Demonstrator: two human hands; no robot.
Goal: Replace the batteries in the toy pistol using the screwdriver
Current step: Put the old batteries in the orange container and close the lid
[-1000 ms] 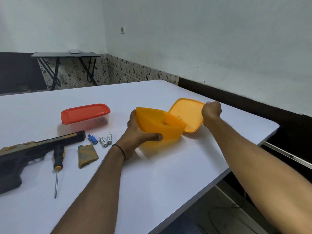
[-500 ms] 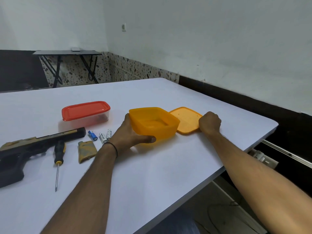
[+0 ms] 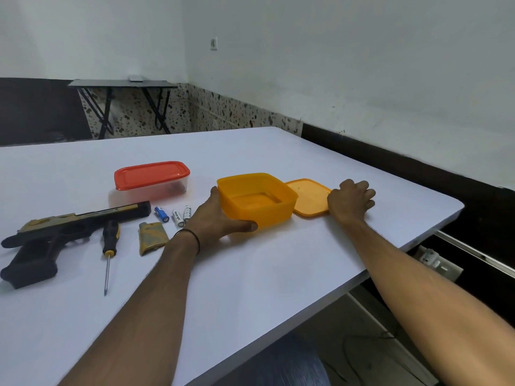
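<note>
The left hand (image 3: 214, 218) grips the near-left wall of the open orange container (image 3: 256, 200), thumb along its front, while the right hand (image 3: 349, 199) lies loosely curled, holding nothing, at the right edge of the orange lid (image 3: 308, 197) flat on the white table (image 3: 250, 274). At the left lie the toy pistol (image 3: 64, 232), the screwdriver (image 3: 109, 246) just right of it, the battery cover (image 3: 152, 236), three batteries (image 3: 177, 215) and, farther back, a red-lidded box (image 3: 152, 178).
</note>
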